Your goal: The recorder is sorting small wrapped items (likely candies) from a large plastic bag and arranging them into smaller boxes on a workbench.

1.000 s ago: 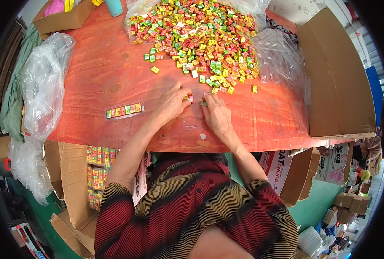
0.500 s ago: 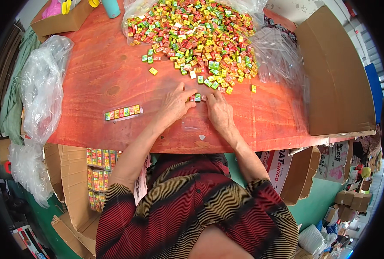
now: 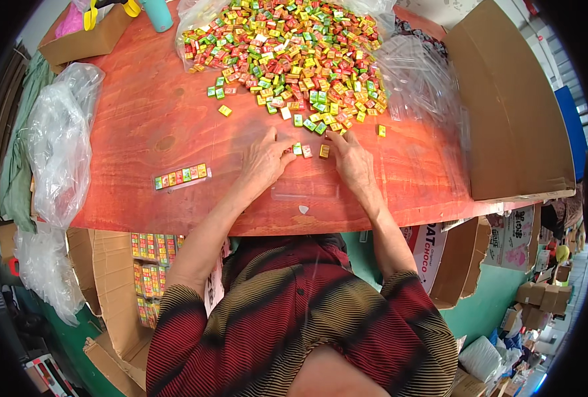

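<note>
On the red tabletop my left hand (image 3: 265, 160) has its thumb and fingertips closed around a small red box, mostly hidden by the fingers. A green box (image 3: 298, 149) and a pinkish box (image 3: 308, 151) stand in line beside it. My right hand (image 3: 355, 164) has its fingers apart, the index fingertip above a yellow-brown box (image 3: 324, 151) and the thumb beside it. That box stands a small gap away from the pinkish one. Just nearer to me lies a clear plastic tray (image 3: 305, 193). Further left, another clear tray (image 3: 208, 173) carries a row of several little boxes (image 3: 180, 176).
A large heap of small colourful boxes (image 3: 287, 59) spreads across the far side. Clear plastic trays (image 3: 416, 79) pile up right of it, beside a tall cardboard box (image 3: 515, 106). Plastic bags (image 3: 62, 139) hang at the left edge. Below stands a carton (image 3: 118, 284) of packed rows.
My right hand has shifted right, away from the pinkish box, and a yellow-brown box now shows by its fingertips. My left hand stays at the row. The whole view has shifted slightly.
</note>
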The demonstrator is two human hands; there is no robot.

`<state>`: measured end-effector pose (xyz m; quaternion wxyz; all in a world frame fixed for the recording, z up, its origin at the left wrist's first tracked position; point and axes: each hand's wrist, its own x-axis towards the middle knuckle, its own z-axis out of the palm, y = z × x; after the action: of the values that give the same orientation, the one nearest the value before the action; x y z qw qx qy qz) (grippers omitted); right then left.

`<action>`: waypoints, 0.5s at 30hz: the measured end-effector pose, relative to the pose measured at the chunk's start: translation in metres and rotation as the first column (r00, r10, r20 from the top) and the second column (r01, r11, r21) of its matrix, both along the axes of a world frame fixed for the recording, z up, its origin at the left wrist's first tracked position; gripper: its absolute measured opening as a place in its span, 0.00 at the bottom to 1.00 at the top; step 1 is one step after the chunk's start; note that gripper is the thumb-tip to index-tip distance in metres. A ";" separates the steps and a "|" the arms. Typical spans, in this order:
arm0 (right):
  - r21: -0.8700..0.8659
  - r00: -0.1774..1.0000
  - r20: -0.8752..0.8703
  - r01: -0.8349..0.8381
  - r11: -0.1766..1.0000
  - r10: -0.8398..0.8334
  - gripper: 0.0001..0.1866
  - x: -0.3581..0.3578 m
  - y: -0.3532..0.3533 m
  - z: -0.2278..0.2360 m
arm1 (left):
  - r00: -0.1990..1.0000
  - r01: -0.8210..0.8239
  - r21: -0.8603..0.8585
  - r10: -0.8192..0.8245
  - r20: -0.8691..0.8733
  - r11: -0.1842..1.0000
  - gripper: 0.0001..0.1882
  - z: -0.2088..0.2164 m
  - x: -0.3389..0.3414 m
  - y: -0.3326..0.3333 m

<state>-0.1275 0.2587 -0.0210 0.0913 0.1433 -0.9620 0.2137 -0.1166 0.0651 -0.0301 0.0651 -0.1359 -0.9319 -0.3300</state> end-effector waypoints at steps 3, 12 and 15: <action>-0.012 1.000 -0.016 0.024 1.000 -0.024 0.13 -0.005 -0.001 -0.007 | 1.000 0.013 -0.001 -0.013 -0.011 1.000 0.14 0.001 0.000 0.000; -0.047 1.000 -0.002 -0.003 0.999 0.003 0.15 0.020 -0.002 -0.003 | 0.997 0.073 -0.030 -0.073 0.009 0.997 0.14 0.000 -0.001 -0.004; -0.047 0.999 0.035 0.017 0.999 -0.015 0.12 0.017 -0.002 -0.004 | 0.998 0.057 -0.029 -0.056 0.037 0.998 0.14 0.000 0.000 -0.004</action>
<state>-0.1108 0.2565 -0.0251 0.0796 0.1296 -0.9593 0.2379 -0.1167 0.0615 -0.0303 0.0370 -0.1574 -0.9335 -0.3202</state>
